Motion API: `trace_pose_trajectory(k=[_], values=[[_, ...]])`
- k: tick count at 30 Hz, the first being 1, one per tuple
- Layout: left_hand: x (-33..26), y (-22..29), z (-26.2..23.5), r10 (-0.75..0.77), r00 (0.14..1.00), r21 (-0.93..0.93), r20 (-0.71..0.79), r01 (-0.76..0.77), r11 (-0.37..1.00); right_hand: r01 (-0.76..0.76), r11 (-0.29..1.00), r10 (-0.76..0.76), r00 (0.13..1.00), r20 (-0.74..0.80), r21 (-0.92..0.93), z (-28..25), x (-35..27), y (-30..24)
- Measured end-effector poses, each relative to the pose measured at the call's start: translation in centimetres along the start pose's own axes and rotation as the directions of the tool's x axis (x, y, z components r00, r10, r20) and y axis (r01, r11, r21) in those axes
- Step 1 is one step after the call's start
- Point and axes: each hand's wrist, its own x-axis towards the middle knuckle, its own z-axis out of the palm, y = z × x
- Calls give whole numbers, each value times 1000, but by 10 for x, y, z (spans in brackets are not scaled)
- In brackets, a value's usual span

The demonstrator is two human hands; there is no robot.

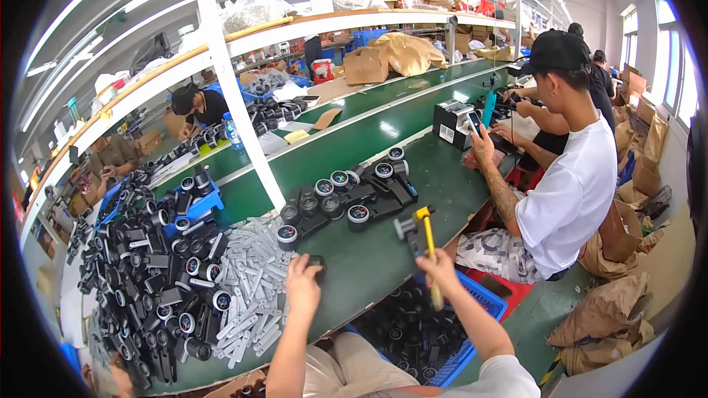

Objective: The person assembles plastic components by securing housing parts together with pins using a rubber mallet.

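Note:
My right hand (441, 271) is closed round the yellow handle of a hammer (429, 236), whose head is raised over the front edge of the green table (354, 280). My left hand (301, 289) rests on the tabletop, its fingers closed on a small black part (318, 264) that they partly cover. Just left of it lies a heap of flat grey plastic strips (251, 280). Beyond my hands stand several black assemblies with round, white-rimmed dial ends (358, 214).
A large pile of black parts (158, 273) covers the table's left side. Below the front edge, by my lap, sits a blue crate (459, 357) of black parts. A white post (240, 96) rises from the table. To the right, a person (568, 177) holds a phone (474, 122).

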Motion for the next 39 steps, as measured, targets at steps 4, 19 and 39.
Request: trace_pose_trajectory(k=[4,19,39], values=[[-21,60,26,-30,995,-323,91,58,945,-153,987,160,967,200,-47,46,-50,-16],[-28,58,44,-191,957,-60,219,208,976,160,652,-485,839,-245,-741,35,226,-22],[-26,77,91,-242,902,-629,357,424,652,-71,957,73,997,5,280,33,-5,24]])
